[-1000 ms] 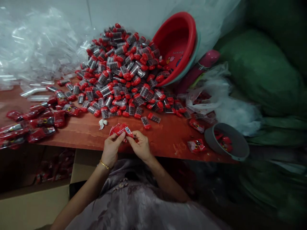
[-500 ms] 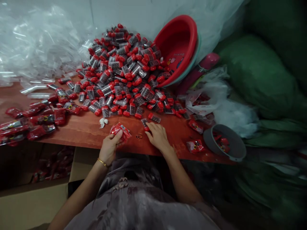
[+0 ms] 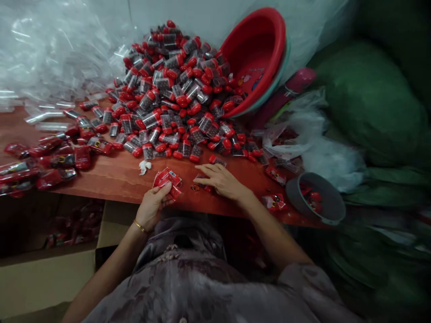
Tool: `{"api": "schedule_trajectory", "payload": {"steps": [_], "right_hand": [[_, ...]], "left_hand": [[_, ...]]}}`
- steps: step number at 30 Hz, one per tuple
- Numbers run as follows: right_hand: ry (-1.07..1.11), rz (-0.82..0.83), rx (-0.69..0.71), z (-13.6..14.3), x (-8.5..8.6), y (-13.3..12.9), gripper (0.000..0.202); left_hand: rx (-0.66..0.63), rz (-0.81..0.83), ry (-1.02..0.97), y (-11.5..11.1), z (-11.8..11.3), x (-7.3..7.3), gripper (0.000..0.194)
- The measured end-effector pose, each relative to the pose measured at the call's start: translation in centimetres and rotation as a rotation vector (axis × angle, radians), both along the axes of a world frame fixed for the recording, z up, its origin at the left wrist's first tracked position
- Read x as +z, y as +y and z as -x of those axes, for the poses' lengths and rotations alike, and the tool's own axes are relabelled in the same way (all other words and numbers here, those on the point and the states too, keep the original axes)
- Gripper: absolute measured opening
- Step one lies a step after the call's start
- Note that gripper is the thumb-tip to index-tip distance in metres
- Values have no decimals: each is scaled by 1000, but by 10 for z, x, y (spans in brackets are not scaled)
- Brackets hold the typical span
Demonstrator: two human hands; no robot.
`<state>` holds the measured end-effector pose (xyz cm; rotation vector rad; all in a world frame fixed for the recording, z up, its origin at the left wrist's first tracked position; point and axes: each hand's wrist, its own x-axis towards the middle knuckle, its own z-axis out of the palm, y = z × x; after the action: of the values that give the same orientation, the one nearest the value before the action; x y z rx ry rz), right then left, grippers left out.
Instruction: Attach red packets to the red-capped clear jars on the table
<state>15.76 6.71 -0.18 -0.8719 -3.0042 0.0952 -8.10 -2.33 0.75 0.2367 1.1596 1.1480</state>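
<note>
My left hand (image 3: 155, 202) pinches several flat red printed packets (image 3: 167, 176) over the front edge of the table. To its right, my right hand (image 3: 222, 180) is spread with its palm down, fingers apart. Beneath those fingers lies a small red-capped container (image 3: 205, 186), partly covered by the hand. A dark ring-like mark (image 3: 195, 187) shows on the table just left of it. Behind both hands rises a large pile of clear containers with red caps (image 3: 168, 103). One more red-capped container (image 3: 216, 160) lies just beyond my right hand.
Red basin (image 3: 279, 49) leans on the pile's right side. Grey bowl (image 3: 292, 197) with red pieces stands at the table's right front edge. Wrapped red packs (image 3: 60, 160) and clear plastic sleeves (image 3: 50, 115) lie left. A cardboard box (image 3: 47, 278) sits below the table.
My right hand has turned more sideways and its fingers have spread over the small container, which now lies lower, nearer the table's front edge. My left hand still holds the packets.
</note>
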Motion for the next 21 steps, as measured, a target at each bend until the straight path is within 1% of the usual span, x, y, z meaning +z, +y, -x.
{"api": "schedule_trajectory", "payload": {"steps": [1,3,5,7,10,14,17,19,21], "right_hand": [[-49,15,69,4,4,6,48],[-103,19,118,9,9,11,41],[-107,11,85,6,10,11,37],[-69,11,24,-1,6,4,36],[15,7,-44,-10,-7,-8,43],[127,-93,-98,-10,-30,-19,36],[231,-173,-186,-8,-44,-21,34],[322,-174,-253,-6,-50,-22,30],[436,-119,-329,-6,-51,-27,27]], "left_hand": [[-5,7,-3,-1,0,1,39],[-4,20,-3,-3,2,1,36],[3,24,0,-4,3,0,34],[1,23,2,-2,4,-1,32],[-18,37,-7,1,1,-1,30],[-46,48,-19,3,-3,-1,30],[-48,39,-18,4,-5,-1,31],[-48,29,-20,5,-5,0,32],[-44,21,-20,6,-4,1,33]]}}
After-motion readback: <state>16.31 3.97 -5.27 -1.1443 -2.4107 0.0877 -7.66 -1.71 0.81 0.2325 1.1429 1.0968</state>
